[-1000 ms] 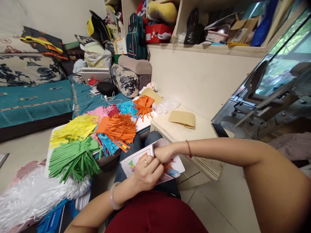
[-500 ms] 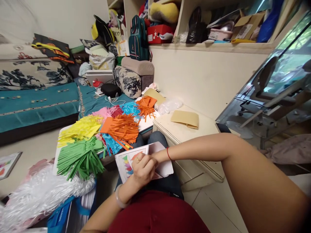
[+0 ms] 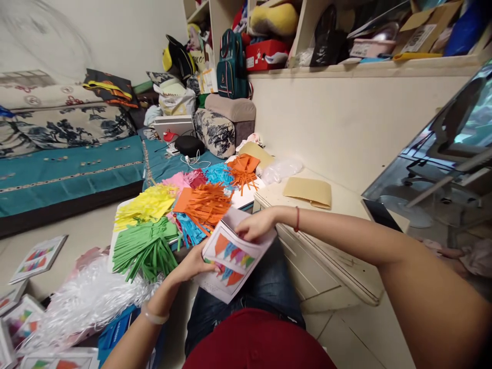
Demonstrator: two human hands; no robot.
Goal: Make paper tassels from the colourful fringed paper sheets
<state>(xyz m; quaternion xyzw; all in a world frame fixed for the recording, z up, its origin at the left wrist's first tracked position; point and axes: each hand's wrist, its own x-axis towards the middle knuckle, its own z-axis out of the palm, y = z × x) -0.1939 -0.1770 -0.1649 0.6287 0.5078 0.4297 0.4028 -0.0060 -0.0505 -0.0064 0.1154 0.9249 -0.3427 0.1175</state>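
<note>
A folded paper card [image 3: 231, 264], printed with rows of colourful bunting flags, stands tilted over my lap. My left hand [image 3: 197, 262] grips its left edge, thumb on the printed front and fingers behind. My right hand [image 3: 257, 224] is at the card's upper opening, fingers curled together and partly hidden between its panels; what they hold, if anything, is hidden. Just beyond the card lie fringed paper bundles: an orange one [image 3: 203, 202], a green one [image 3: 148, 247], a yellow one [image 3: 148, 204] and a blue one [image 3: 189, 229].
A tan paper piece [image 3: 308, 192] rests on the white cabinet [image 3: 346, 230] at my right. White shiny ribbon strands [image 3: 92, 300] spill over a blue bag [image 3: 117, 328] at lower left. Several printed cards [image 3: 40, 259] lie on the floor. A teal sofa [image 3: 69, 169] stands behind.
The card has gone from lying partly open under both hands to tilted up, its printed front showing. My left hand has shifted left to its edge, my right hand up to its opening.
</note>
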